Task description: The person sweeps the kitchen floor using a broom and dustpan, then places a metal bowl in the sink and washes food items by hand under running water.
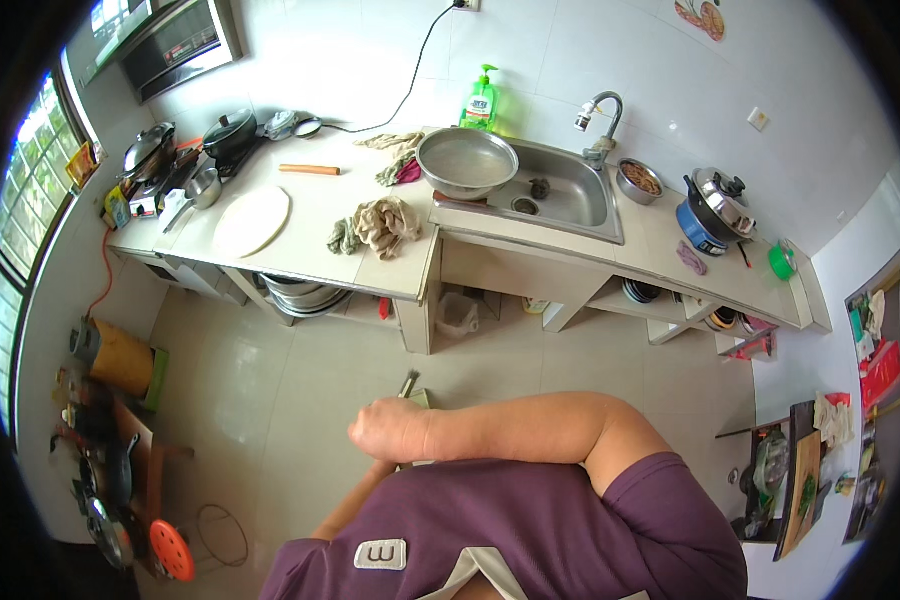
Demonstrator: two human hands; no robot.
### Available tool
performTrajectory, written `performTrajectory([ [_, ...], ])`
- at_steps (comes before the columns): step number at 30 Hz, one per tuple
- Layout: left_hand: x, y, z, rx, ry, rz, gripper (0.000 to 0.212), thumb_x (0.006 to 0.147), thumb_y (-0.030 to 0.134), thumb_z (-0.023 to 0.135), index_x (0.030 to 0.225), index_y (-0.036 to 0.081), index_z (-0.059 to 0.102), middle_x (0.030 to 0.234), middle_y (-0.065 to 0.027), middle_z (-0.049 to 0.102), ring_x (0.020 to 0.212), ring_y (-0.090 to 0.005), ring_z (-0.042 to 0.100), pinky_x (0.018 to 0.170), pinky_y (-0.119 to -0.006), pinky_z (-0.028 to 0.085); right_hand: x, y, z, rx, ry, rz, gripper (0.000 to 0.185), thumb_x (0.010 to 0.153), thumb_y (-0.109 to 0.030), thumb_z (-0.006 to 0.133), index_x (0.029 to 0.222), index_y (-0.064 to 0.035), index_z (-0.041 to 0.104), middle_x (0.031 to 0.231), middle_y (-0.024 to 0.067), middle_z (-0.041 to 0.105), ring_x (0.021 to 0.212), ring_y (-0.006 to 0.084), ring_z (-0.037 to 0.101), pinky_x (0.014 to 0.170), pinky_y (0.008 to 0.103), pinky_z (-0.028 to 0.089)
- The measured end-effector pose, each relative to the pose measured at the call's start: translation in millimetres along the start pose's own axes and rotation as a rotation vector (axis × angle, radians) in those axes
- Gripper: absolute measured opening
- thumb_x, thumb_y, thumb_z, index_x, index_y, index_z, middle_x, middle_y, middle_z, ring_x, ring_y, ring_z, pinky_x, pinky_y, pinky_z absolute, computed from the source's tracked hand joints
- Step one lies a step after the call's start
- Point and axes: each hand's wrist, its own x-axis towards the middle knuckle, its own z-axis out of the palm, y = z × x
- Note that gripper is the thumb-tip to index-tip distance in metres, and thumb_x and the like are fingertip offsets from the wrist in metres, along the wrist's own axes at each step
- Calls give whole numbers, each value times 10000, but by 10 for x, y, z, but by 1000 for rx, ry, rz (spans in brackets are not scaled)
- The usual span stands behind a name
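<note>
My right hand (390, 431) is curled in a fist in front of my chest, its forearm crossing from the right. A small brush (409, 384) with dark bristles sticks out past the knuckles, apparently held in that fist. Behind the wrist shows part of a pale yellow-green object (420, 398); its shape is mostly hidden. My left forearm reaches up from the lower left and passes under the right wrist, so my left hand is out of sight. Both arms are over the tiled floor (495, 375), short of the counter.
Along the wall runs a counter (311, 214) with a round white board (253, 222), rolling pin (310, 170), crumpled cloths (387, 227) and metal basin (468, 161) beside the sink (570, 199). A gas cylinder (122, 358) and red stool (172, 550) stand left; a chopping board (799, 495) stands right.
</note>
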Motion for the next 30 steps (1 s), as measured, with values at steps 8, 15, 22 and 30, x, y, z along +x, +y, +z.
performTrajectory([
  [8, -9, -51, -25, -78, 11, -2, 452, 708, 236, 516, 1092, 82, 337, 908, -132, 482, 740, -232, 499, 612, -329, 422, 14, -51, -29, 133, 53, 66, 126, 577, -115, 527, 648, -30, 589, 653, 128, 584, 600, 256, 576, 546, 328, 468],
  [15, 80, -98, -95, -271, 49, 5, 419, 716, 216, 513, 1075, 73, 348, 868, -125, 497, 693, -213, 511, 577, -316, 431, 18, -9, -50, 226, -9, -42, 292, 696, -307, 523, 749, -20, 530, 685, 145, 558, 649, 297, 545, 569, 376, 441],
  [22, 80, -102, -62, -415, 40, 15, 387, 725, 196, 509, 1057, 65, 360, 828, -119, 513, 646, -195, 523, 542, -303, 439, -368, 345, 71, 557, 265, 119, 344, 697, -341, 533, 847, -31, 523, 756, 132, 558, 706, 282, 534, 585, 361, 423],
  [30, -66, -310, -433, -443, 7, -166, 224, 785, 158, 455, 982, 78, 386, 634, -60, 455, 456, -118, 433, 395, -257, 372, -1421, 898, 679, 737, 348, 518, 292, 707, -266, 540, 886, -36, 525, 703, 113, 571, 599, 210, 545, 557, 304, 423],
])
